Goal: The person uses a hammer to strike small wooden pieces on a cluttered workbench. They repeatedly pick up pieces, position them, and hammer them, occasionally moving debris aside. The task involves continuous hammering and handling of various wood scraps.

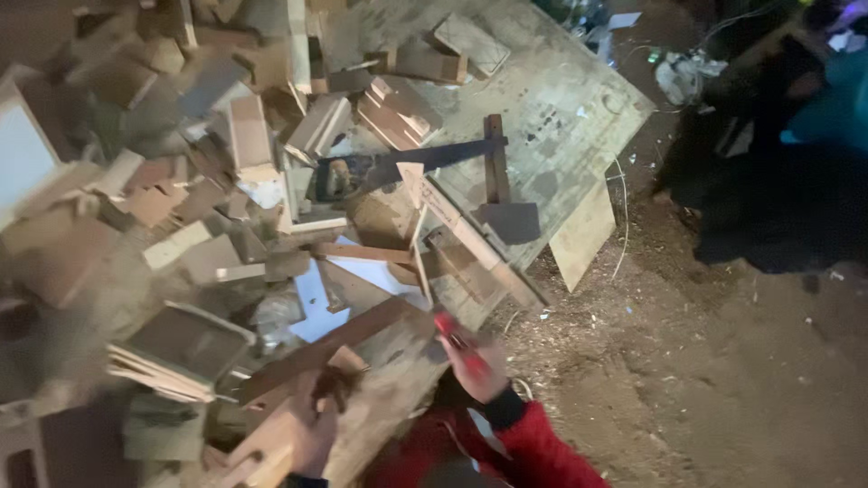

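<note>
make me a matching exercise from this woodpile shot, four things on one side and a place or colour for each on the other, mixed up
Things:
1. right hand
2. left hand
3. large flat board
4. sleeve

Place or colour:
a. red
b. lies at the top, right of the scrap pile
c. on a plank at the bottom edge
d. grips a small red tool

Pairs: 1-d, 2-c, 3-b, 4-a

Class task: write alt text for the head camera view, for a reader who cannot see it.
Two hands work at the edge of a big heap of scrap wood offcuts: the right hand, in a red sleeve, grips a red-handled tool, while the left hand rests on a plank. A plywood sheet lies on bare dirt.
</note>
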